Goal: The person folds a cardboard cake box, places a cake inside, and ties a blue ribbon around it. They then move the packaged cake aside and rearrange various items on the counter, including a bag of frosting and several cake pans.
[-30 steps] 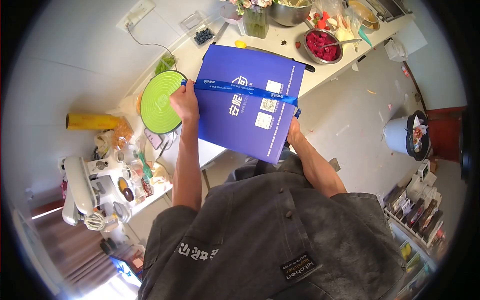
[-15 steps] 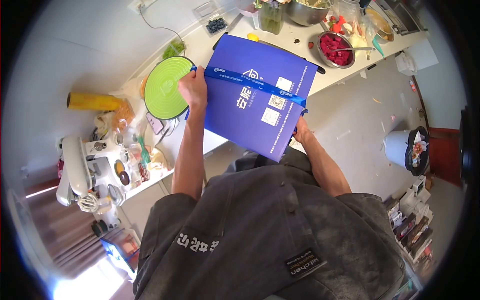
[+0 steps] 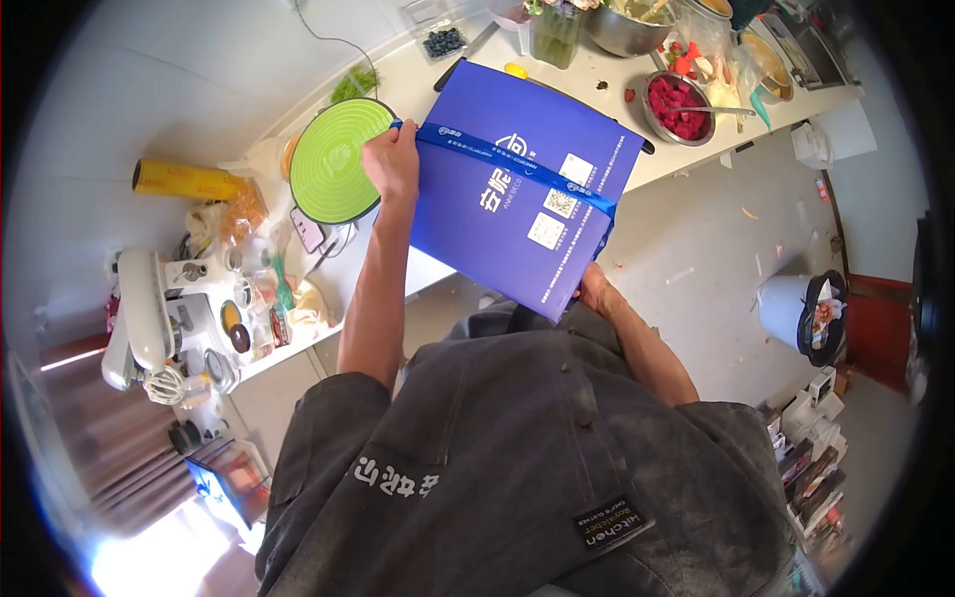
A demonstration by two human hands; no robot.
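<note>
A flat-topped blue-purple box (image 3: pixel 497 229) with white lettering and two code squares takes up the middle of the view, its near corner close to my apron. Across its top runs a printed blue ribbon (image 3: pixel 517 164). My left hand (image 3: pixel 392 164) is closed in a fist on the ribbon at the box's left edge. At the lower right edge, my right hand (image 3: pixel 595 291) has its fingers curled against the box's side, the fingertips partly hidden by it. A round green turntable (image 3: pixel 340 159) lies just left of my left hand.
On the counter behind are a steel bowl of red-pink cubes (image 3: pixel 678 109), a box of blueberries (image 3: pixel 444 43) and a large metal bowl (image 3: pixel 629 28). A white stand mixer (image 3: pixel 149 308) and a yellow roll (image 3: pixel 184 179) are at the left. A bin (image 3: pixel 804 308) stands on the floor at right.
My right hand has slid down the box's right side, away from the ribbon end toward the near corner. The left hand keeps its grip. The whole view has shifted slightly.
</note>
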